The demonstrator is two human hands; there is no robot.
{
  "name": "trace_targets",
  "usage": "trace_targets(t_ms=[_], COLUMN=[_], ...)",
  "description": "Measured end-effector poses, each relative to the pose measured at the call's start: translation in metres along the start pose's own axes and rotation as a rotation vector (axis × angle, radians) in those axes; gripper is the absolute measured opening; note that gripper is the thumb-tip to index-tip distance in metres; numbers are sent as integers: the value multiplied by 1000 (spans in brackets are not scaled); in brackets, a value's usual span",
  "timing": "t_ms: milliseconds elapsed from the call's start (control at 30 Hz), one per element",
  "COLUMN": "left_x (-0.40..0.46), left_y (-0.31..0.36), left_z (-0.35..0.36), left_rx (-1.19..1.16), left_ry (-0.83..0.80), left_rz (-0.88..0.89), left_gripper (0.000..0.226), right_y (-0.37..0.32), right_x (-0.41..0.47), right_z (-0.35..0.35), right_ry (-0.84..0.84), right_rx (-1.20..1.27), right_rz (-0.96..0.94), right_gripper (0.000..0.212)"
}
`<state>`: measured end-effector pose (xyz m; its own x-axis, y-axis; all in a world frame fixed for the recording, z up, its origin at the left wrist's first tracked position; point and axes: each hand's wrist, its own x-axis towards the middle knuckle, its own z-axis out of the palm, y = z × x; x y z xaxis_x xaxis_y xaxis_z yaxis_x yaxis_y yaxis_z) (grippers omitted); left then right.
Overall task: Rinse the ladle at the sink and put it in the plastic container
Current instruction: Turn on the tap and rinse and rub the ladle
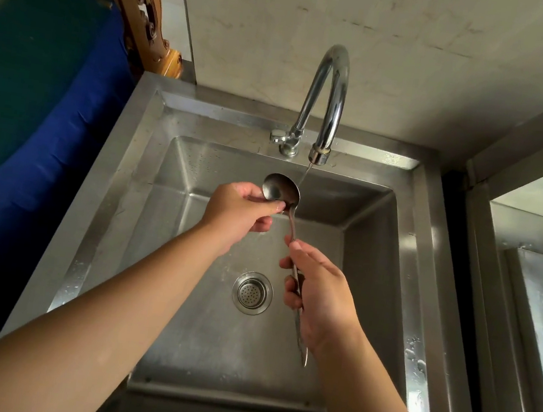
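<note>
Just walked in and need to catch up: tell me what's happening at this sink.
A person is rinsing a metal ladle over a steel sink. The right hand grips the handle, while the left hand holds the bowl, thumb on its rim. A thin stream runs from the curved faucet onto the bowl's edge. The drain strainer sits below. No plastic container is in view.
</note>
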<state>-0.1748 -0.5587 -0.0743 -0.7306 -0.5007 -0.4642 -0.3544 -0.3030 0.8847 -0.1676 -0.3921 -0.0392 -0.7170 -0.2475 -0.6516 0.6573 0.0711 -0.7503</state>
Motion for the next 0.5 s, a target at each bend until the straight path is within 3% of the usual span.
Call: trace_targets(t_ms=[133, 233, 367, 500], left_x=[2, 19, 52, 84], left_y=[9, 14, 26, 31], left_z=[0, -1, -4, 0], left_rx=[82, 437, 970, 1400], left_ry=[14, 39, 15, -75], left_rz=[48, 213, 587, 635], left_gripper=[23, 29, 66, 99], right_y=[-4, -7, -9, -6], right_x=[-3, -4, -8, -14], right_z=[-5, -13, -19, -23], right_ry=[79, 96, 81, 73], right_rx=[94, 109, 108, 120], right_rz=[-9, -16, -4, 27], right_gripper=[10, 10, 14, 19])
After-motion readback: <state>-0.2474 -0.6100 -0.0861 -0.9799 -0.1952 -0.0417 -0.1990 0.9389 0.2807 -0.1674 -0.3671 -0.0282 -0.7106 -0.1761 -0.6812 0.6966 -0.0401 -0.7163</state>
